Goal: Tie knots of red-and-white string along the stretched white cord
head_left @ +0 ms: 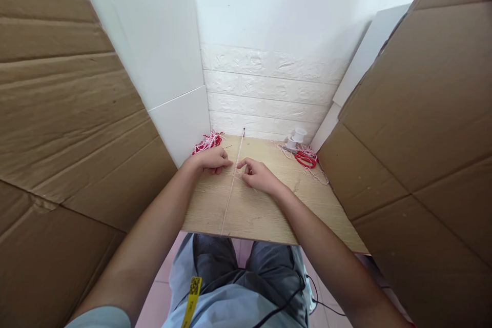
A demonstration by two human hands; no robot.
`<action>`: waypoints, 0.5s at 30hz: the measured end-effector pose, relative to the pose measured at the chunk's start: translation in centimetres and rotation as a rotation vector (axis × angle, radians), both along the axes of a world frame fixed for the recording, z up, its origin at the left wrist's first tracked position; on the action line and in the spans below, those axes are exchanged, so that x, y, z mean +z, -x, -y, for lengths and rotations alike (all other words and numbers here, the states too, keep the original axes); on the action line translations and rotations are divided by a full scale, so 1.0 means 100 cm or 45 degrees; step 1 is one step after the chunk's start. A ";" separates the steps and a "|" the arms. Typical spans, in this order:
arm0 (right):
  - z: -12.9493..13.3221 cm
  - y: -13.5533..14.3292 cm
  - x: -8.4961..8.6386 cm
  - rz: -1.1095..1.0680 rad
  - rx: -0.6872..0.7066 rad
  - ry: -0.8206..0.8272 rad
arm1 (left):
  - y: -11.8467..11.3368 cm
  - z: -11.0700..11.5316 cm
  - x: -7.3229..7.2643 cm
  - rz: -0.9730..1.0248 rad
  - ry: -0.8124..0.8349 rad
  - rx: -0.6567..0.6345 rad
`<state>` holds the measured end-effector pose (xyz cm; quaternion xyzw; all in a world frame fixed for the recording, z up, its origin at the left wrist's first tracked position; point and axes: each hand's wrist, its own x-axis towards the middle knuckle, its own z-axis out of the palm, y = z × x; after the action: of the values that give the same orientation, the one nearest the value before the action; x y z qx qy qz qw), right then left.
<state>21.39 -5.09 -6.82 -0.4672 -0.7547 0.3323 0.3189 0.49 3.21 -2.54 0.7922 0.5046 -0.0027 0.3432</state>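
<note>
A thin pale pink cord runs taut over the wooden board, from a small dark anchor point by the wall to the front edge. Just left of the cord, my left hand is closed, thumb and index finger pinched near it; what they hold is too small to make out. My right hand is on the other side, index finger reaching to the cord and the other fingers curled. Fine loose thread shows between the cord and my right fingertips, apparently held there.
A tangle of red and pink-white yarn lies behind my left hand. At the back right are red-handled scissors, white spools and loose thread. Cardboard panels stand on both sides; a white brick-patterned wall closes the back.
</note>
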 end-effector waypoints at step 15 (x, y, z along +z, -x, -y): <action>0.003 -0.001 0.005 0.178 0.002 -0.064 | 0.002 0.000 0.002 0.211 0.016 -0.042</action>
<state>21.49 -5.36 -6.35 -0.4804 -0.7837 0.2802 0.2769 0.32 3.20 -2.38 0.7958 0.4613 0.0542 0.3886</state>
